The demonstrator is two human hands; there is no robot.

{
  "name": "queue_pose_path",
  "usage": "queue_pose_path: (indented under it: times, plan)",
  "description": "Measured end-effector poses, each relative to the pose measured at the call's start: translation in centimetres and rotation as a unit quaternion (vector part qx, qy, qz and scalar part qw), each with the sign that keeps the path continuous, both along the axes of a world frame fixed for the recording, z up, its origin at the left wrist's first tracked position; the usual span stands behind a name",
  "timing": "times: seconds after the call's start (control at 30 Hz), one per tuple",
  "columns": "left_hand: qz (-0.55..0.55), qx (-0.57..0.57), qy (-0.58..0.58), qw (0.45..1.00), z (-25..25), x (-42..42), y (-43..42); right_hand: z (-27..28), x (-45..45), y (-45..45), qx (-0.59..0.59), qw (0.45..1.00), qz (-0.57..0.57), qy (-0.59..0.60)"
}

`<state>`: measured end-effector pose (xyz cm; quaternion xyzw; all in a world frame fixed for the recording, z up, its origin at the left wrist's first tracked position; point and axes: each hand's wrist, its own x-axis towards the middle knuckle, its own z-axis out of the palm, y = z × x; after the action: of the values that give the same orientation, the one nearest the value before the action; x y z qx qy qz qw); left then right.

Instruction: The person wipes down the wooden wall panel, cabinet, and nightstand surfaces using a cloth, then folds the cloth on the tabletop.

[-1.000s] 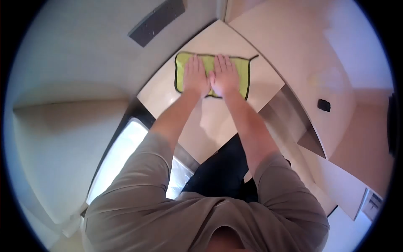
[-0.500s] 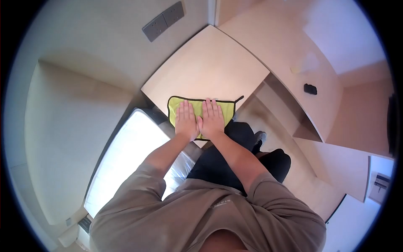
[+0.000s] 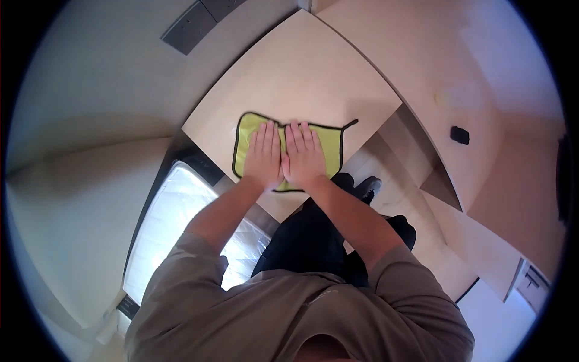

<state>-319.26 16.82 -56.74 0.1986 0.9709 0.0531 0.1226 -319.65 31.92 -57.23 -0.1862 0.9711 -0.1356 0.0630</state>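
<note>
A yellow-green cleaning cloth [image 3: 333, 145] with a black border and a small black loop at its far right corner lies spread on a pale wooden tabletop [image 3: 295, 66]. My left hand [image 3: 263, 155] presses flat on the cloth's left half, fingers stretched forward. Beside it, my right hand [image 3: 303, 155] rests flat on the middle of the cloth, its thumb against the left hand. Both hands are open, palms down. The part of the cloth under the palms is hidden.
Grey wall sockets [image 3: 190, 27] sit on the wall at the upper left. A plastic-wrapped mattress [image 3: 166, 217] lies to the lower left. On the wooden surface at the right is a small black object [image 3: 459, 135], above an open shelf compartment [image 3: 443, 184]. My shoe [image 3: 369, 188] shows below the table.
My hands and the cloth have moved forward over the tabletop, with more wood showing on the near side. The view has shifted, so the sockets sit higher and further left.
</note>
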Motion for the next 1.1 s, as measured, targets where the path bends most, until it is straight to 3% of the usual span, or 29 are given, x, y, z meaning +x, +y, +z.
queue_pose_path:
  times: [0.23,0.5,0.9,1.1]
  plan:
    - [0.119,0.003,0.073,0.990,-1.8,-11.0,2.3,-1.7,-11.1,0.0,-0.041,0.992,-0.098,0.060]
    - [0.134,0.002,0.112,0.985,-2.1,-11.6,2.5,-1.7,-11.5,-0.2,-0.109,0.977,-0.135,0.122]
    - [0.146,0.021,0.064,0.987,-1.2,8.1,0.1,-0.9,7.5,-2.0,-0.053,0.994,-0.083,0.049]
    - [0.161,0.039,0.013,0.986,-1.2,10.6,0.6,0.6,9.4,-1.6,-0.022,0.996,-0.053,-0.061]
